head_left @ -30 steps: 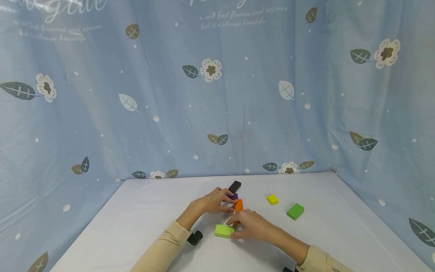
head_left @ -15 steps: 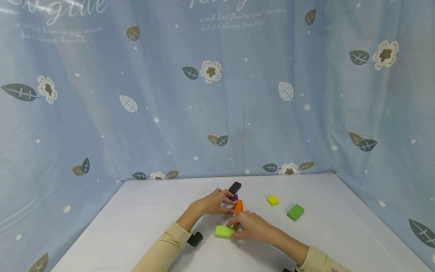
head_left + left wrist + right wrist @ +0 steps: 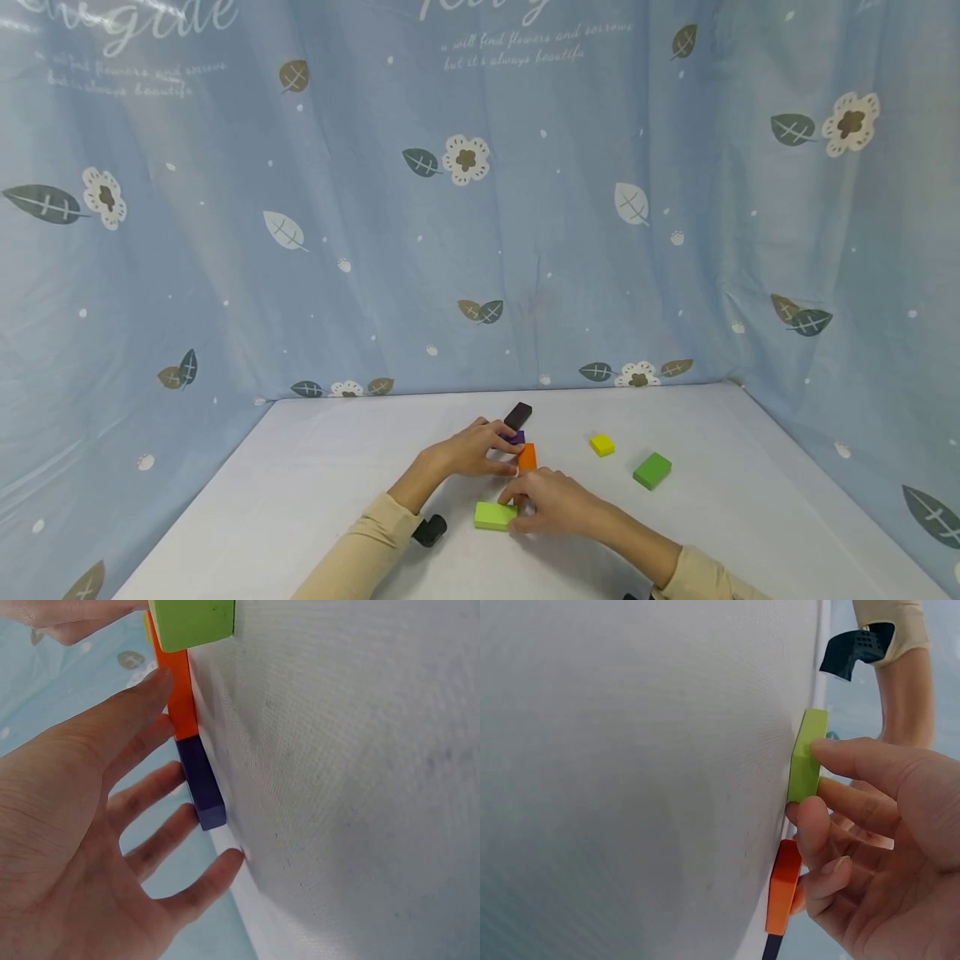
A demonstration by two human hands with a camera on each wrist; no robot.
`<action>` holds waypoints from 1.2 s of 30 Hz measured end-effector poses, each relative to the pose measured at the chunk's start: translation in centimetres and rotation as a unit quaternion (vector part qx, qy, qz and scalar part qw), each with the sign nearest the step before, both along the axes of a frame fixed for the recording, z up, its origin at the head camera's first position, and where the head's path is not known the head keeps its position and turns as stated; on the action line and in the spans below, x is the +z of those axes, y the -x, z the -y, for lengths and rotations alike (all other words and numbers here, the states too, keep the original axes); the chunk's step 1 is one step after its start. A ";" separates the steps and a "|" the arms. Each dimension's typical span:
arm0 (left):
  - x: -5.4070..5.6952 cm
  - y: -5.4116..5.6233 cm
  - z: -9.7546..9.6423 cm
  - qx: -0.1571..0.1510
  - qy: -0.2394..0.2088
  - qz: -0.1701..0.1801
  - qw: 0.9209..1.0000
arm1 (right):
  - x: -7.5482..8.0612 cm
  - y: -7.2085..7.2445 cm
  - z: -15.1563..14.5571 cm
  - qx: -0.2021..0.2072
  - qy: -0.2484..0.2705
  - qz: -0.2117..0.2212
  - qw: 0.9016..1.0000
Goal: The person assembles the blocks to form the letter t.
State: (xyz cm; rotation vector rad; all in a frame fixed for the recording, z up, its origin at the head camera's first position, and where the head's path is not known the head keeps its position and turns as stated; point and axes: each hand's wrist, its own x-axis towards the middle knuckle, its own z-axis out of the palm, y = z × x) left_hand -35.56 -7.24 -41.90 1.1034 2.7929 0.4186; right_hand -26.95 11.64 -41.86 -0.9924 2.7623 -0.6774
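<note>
In the head view my right hand (image 3: 555,502) pinches the right end of a lime-green block (image 3: 492,516) lying on the white table. The right wrist view shows the thumb on one face of that lime block (image 3: 808,761) and the fingers behind it. My left hand (image 3: 472,450) reaches in from the left, fingers spread and only slightly bent. Its fingertips touch an orange block (image 3: 180,697) and a dark purple block (image 3: 201,784), which stand end to end in the left wrist view. The left fingers partly cover the purple block (image 3: 516,437) from above.
A black block (image 3: 517,415) lies just beyond the purple one. To the right are a small yellow block (image 3: 602,445) and a green block (image 3: 652,471). Below the left wrist shows a black device (image 3: 431,530). A blue patterned curtain (image 3: 480,250) borders the table's back and sides.
</note>
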 end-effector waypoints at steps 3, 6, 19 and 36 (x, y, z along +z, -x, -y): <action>0.0 0.0 0.0 -0.002 0.002 -0.004 1.000 | 0.0 0.0 0.0 0.000 0.000 0.002 1.000; 0.0 0.0 0.0 -0.002 0.002 -0.004 1.000 | -0.1 0.0 0.0 0.001 -0.002 0.002 1.000; -0.4 0.2 0.1 -0.003 -0.003 -0.004 1.000 | 0.2 -0.6 -0.3 0.002 -0.018 0.001 1.000; 0.0 0.0 0.1 -0.004 -0.002 -0.009 1.000 | 0.8 -0.7 -1.3 0.002 -0.021 -0.006 1.000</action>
